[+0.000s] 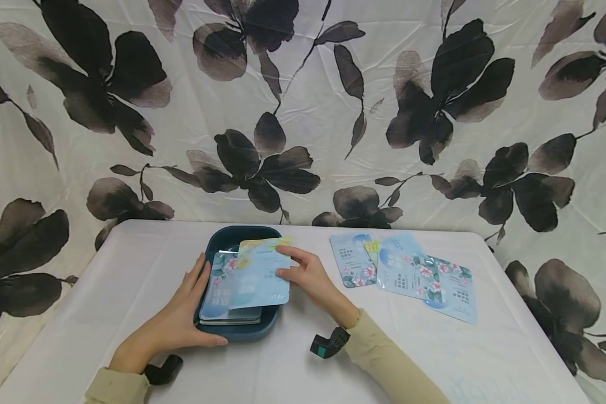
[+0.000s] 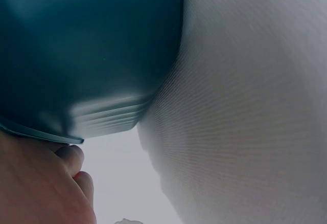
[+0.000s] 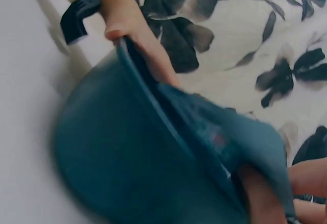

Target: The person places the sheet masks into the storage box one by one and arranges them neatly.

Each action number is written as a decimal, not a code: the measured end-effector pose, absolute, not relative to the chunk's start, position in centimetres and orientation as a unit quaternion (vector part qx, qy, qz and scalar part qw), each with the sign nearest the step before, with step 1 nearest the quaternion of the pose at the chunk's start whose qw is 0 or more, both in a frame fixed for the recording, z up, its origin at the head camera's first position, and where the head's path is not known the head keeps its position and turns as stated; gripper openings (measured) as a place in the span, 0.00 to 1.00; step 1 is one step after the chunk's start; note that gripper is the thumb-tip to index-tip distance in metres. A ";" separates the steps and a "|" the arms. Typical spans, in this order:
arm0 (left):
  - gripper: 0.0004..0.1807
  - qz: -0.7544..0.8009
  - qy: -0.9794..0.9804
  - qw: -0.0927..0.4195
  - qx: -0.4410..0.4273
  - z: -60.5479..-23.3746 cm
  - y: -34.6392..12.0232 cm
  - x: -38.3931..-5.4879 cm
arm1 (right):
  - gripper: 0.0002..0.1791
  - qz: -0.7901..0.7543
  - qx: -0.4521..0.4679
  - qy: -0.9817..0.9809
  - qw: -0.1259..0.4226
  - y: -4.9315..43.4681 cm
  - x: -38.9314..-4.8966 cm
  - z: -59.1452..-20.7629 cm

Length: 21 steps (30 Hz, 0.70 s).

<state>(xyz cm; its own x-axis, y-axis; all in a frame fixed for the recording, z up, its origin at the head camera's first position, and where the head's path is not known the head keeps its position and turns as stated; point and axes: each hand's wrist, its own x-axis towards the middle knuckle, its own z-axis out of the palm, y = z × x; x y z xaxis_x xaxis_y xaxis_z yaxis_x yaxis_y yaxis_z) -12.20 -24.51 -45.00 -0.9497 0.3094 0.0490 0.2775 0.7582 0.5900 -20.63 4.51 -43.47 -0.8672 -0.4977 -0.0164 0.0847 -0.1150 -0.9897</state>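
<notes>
left wrist view | glossy dark-teal rounded plastic bin (image 2: 97,45) fills upper left (pale parallel ridges (image 2: 110,115) catch light) | left hand (image 2: 43,183) against its rim (image 2: 41,133), lower left | white fine-ribbed cloth (image 2: 240,106), right

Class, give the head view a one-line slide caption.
Left hand against a dark blue tub, right hand pinching a pale blue sachet over the stack inside; other sachets lie on the white tablecloth.

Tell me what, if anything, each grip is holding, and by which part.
The right grip pinches a yellow-topped light-blue packet by its right edge. The left grip only rests against the left side of the dark-blue plastic bin.
</notes>
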 end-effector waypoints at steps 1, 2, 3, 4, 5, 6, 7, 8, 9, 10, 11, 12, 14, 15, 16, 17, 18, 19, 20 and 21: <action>0.82 0.311 0.937 0.025 0.157 -45.0 -24.6 -12.2 | 0.30 -0.721 -0.160 0.644 0.201 4.1 -20.6 -43.2; 0.82 0.311 0.937 0.025 0.158 -45.1 -24.6 -12.3 | 0.30 -0.714 -0.157 0.651 0.203 3.8 -20.7 -43.0; 0.82 0.312 0.936 0.025 0.159 -45.1 -24.6 -12.3 | 0.30 -0.706 -0.154 0.660 0.205 3.5 -20.7 -42.8; 0.82 0.314 0.936 0.025 0.161 -45.1 -24.6 -12.3 | 0.30 -0.698 -0.151 0.668 0.207 3.2 -20.7 -42.6; 0.82 0.315 0.935 0.025 0.163 -45.2 -24.6 -12.3 | 0.30 -0.692 -0.148 0.676 0.208 2.8 -20.7 -42.4; 0.82 0.318 0.934 0.025 0.164 -45.2 -24.7 -12.3 | 0.30 -0.686 -0.148 0.681 0.211 2.5 -20.7 -42.2; 0.82 0.320 0.933 0.025 0.166 -45.2 -24.6 -12.3 | 0.30 -0.683 -0.148 0.683 0.212 2.2 -20.8 -42.0; 0.83 0.322 0.931 0.025 0.168 -45.2 -24.6 -12.3 | 0.30 -0.681 -0.148 0.684 0.215 2.0 -20.9 -41.9; 0.83 0.323 0.931 0.025 0.170 -45.2 -24.6 -12.4 | 0.30 -0.677 -0.149 0.687 0.218 1.8 -20.9 -41.7; 0.83 0.324 0.930 0.025 0.171 -45.2 -24.6 -12.4 | 0.30 -0.676 -0.150 0.687 0.221 1.5 -21.0 -41.6; 0.83 0.323 0.930 0.026 0.172 -45.2 -24.6 -12.3 | 0.30 -0.675 -0.150 0.687 0.224 1.3 -21.1 -41.5; 0.83 0.323 0.930 0.026 0.172 -45.1 -24.5 -12.3 | 0.30 -0.674 -0.150 0.686 0.228 1.0 -21.1 -41.4; 0.83 0.321 0.931 0.026 0.172 -45.1 -24.6 -12.3 | 0.30 -0.669 -0.151 0.689 0.233 0.5 -21.3 -41.3; 0.83 0.319 0.932 0.026 0.172 -45.1 -24.6 -12.3 | 0.30 -0.665 -0.153 0.692 0.236 0.3 -21.3 -41.2; 0.83 0.319 0.932 0.025 0.172 -45.0 -24.6 -12.3 | 0.30 -0.661 -0.154 0.694 0.238 0.1 -21.4 -41.2; 0.83 0.320 0.931 0.024 0.173 -45.0 -24.6 -12.2 | 0.30 -0.657 -0.156 0.697 0.241 -0.1 -21.4 -41.3; 0.82 0.321 0.931 0.023 0.175 -45.1 -24.6 -12.2 | 0.31 -0.654 -0.159 0.698 0.243 -0.3 -21.5 -41.3; 0.82 0.323 0.930 0.022 0.177 -45.1 -24.7 -12.2 | 0.32 -0.652 -0.162 0.698 0.247 -0.5 -21.5 -41.3; 0.82 0.324 0.929 0.020 0.179 -45.1 -24.7 -12.2 | 0.33 -0.650 -0.164 0.698 0.251 -0.7 -21.4 -41.3; 0.82 0.325 0.928 0.019 0.182 -45.1 -24.7 -12.2 | 0.34 -0.650 -0.165 0.697 0.256 -0.9 -21.4 -41.3</action>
<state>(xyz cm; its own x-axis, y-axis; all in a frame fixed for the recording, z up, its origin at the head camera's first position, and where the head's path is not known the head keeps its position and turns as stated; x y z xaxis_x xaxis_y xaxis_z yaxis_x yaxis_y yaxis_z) -12.22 -24.72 -45.14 -0.9334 0.3492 0.0829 0.3245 0.7225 0.6105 -21.40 -0.87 -41.34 -0.8152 -0.5614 -0.1423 0.1025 0.1019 -0.9895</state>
